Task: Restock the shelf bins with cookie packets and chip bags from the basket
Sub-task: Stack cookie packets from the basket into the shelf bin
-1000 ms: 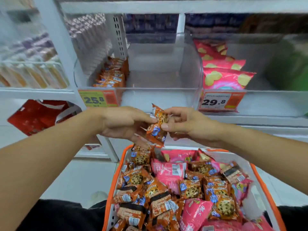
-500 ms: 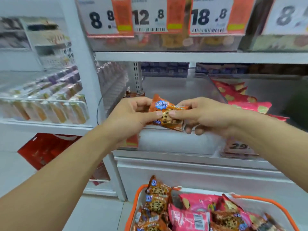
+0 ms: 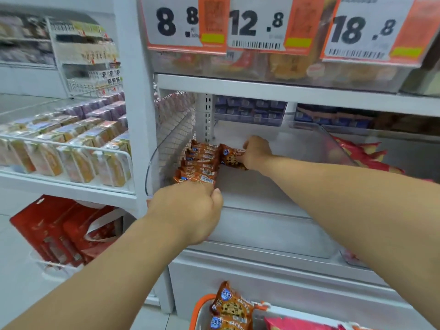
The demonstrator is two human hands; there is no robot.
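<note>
From the head view, your right hand [image 3: 256,152] reaches deep into the clear shelf bin [image 3: 273,206] and pinches an orange chocolate-chip cookie packet [image 3: 232,157], holding it just right of the row of matching cookie packets [image 3: 200,163] that stands against the bin's left wall. Your left hand [image 3: 188,210] sits at the bin's front left corner with fingers curled against the nearest packet of that row, though you cannot tell whether it grips it. Below the bin, the orange-rimmed basket [image 3: 197,310] holds more cookie packets and a pink chip bag [image 3: 297,325], and red chip bags [image 3: 359,153] lie right of the bin.
</note>
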